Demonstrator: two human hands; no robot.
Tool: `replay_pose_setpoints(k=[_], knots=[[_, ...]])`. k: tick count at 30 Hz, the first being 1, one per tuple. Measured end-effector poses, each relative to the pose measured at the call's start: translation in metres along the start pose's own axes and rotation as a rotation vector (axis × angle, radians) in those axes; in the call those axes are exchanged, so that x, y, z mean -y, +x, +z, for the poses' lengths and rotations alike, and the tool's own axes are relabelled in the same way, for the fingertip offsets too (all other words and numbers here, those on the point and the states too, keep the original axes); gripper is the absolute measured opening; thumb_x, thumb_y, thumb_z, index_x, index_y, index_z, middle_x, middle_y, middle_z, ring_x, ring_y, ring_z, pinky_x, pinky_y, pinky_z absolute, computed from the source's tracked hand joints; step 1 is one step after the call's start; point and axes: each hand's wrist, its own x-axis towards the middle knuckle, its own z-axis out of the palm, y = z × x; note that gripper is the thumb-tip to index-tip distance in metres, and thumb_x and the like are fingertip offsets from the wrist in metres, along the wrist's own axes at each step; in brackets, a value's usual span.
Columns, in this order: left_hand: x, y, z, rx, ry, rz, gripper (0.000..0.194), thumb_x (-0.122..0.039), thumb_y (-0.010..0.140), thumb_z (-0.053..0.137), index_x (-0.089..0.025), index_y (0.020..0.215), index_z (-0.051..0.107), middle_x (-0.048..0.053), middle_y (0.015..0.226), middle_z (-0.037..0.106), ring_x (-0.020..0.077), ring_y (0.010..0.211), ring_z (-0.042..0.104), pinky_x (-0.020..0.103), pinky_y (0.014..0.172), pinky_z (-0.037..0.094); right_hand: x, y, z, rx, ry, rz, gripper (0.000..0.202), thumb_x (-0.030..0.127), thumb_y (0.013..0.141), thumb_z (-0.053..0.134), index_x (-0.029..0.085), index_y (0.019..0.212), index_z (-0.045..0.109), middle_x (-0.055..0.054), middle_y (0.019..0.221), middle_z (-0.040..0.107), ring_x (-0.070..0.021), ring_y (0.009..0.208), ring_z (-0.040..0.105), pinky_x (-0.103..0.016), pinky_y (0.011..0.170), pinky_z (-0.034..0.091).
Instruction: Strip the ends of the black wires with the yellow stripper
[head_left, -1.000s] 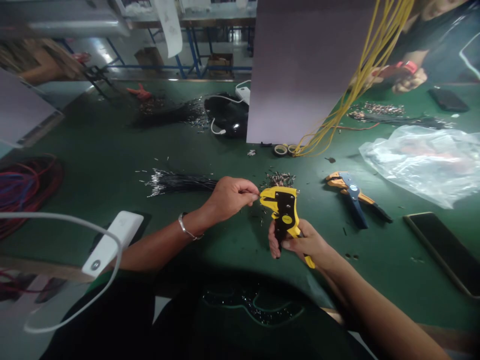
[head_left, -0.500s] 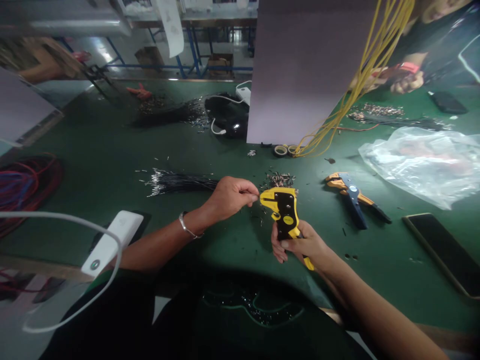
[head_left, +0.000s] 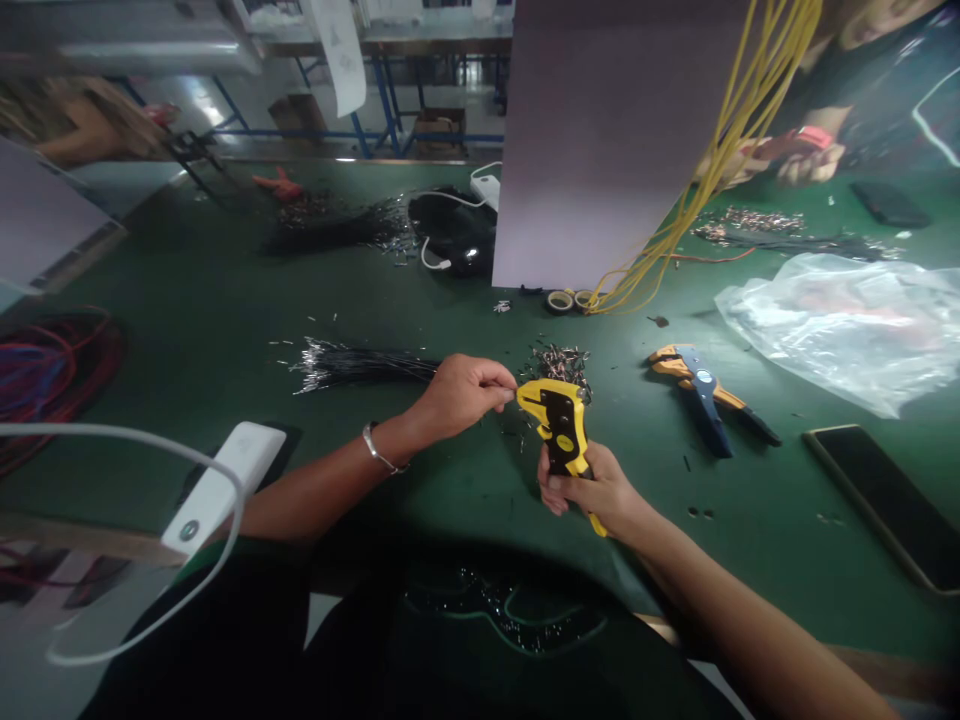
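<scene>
My right hand (head_left: 581, 485) is wrapped around a yellow and black wire stripper (head_left: 564, 430), whose handles point down toward me. Its jaw end faces left and meets the fingertips of my left hand (head_left: 465, 397). That hand is pinched on a thin black wire right at the jaws; most of this wire is hidden by the fingers. A bundle of black wires (head_left: 360, 365) with pale stripped ends lies to the left and runs behind my left hand. Just behind the stripper's head is a pile of small black and coppery scraps (head_left: 562, 362).
A second wire stripper (head_left: 701, 390), a phone (head_left: 885, 510) and a clear plastic bag (head_left: 847, 320) lie to the right. Tape rolls (head_left: 560, 302) sit below a grey panel (head_left: 585, 150) with yellow wires (head_left: 720, 170). A white power bank (head_left: 225, 485) is left. Across the table, another person's hands (head_left: 806, 160) work.
My right hand and the wire stripper have shifted slightly left, and the tool has turned a little. My left hand stays almost where it was, still pinched at the jaws.
</scene>
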Motion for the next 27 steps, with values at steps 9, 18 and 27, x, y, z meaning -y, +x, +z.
replay_pose_setpoints(k=[9,18,27], knots=[[0.0078,0.0050,-0.0006,0.023,0.022,0.036,0.015,-0.019,0.071,0.060,-0.014,0.076,0.073,0.001,0.059,0.066,0.0097,0.055,0.056,0.023,0.055,0.041,-0.0083,0.0029,-0.0019,-0.032,-0.106,-0.005,0.014,0.018,0.072,0.065,0.016,0.080,0.053,0.005,0.056,0.049,-0.0095,0.045,0.045,-0.026,0.045,0.041],[0.0098,0.0075,-0.0004,0.019,0.034,0.035,0.014,-0.017,0.072,0.058,-0.014,0.074,0.072,0.001,0.058,0.066,0.0093,0.055,0.057,0.021,0.056,0.043,-0.0043,0.0043,0.0014,-0.059,-0.105,0.003,0.016,0.014,0.069,0.063,0.017,0.079,0.051,0.005,0.059,0.053,-0.0089,0.043,0.047,-0.024,0.043,0.039],[0.0085,0.0092,0.0007,-0.010,0.043,0.010,0.014,-0.019,0.070,0.059,-0.015,0.074,0.071,-0.001,0.054,0.064,0.0081,0.050,0.052,0.020,0.051,0.039,-0.0035,0.0073,0.0014,-0.049,-0.063,-0.003,0.016,0.011,0.067,0.060,0.017,0.078,0.051,0.007,0.054,0.051,-0.0078,0.041,0.046,-0.023,0.041,0.040]])
